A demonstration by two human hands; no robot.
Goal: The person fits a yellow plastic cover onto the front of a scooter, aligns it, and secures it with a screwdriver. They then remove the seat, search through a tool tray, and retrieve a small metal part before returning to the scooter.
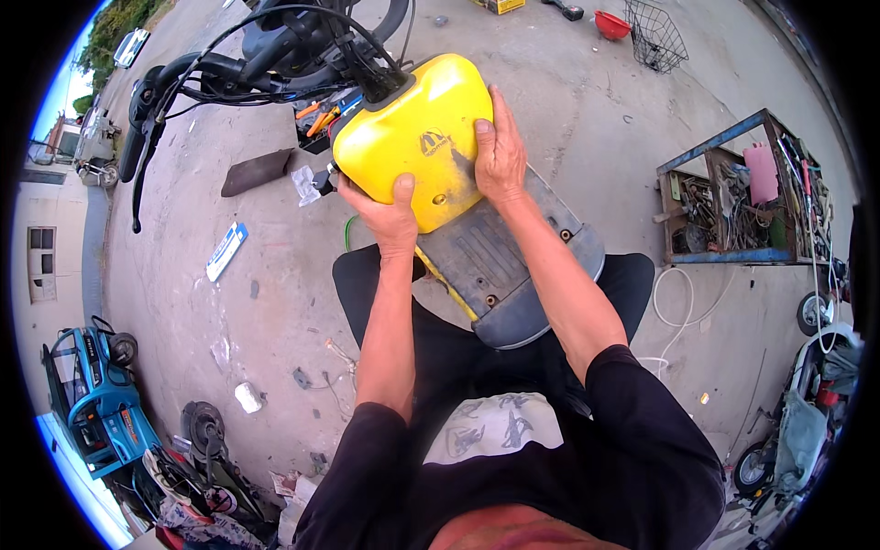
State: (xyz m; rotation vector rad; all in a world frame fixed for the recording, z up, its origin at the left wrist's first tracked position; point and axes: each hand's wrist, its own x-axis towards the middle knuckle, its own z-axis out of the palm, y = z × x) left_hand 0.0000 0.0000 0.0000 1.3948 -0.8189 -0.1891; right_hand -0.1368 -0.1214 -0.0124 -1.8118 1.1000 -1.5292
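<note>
A yellow front cover (403, 128) of a scooter stands between my hands, below the steering column. My left hand (390, 220) grips its lower left edge, thumb on the face and fingers curled behind. On the opposite edge, my right hand (501, 160) presses with its thumb on the face and its other fingers wrapped round the side. The fingertips behind the cover are hidden. Below it, the dark grey footboard (504, 266) reaches between my knees. Black handlebars (206, 71) with cables and a brake lever (137, 188) extend to the upper left.
A blue-framed tool rack (720, 258) stands right, with a white hose (674, 321) beside it. A dark board (257, 174), a blue-and-white box (227, 252) and a tool box (316, 142) lie left. Far off are a red bowl (612, 25) and wire basket (658, 41). Parked vehicles (105, 394) flank me.
</note>
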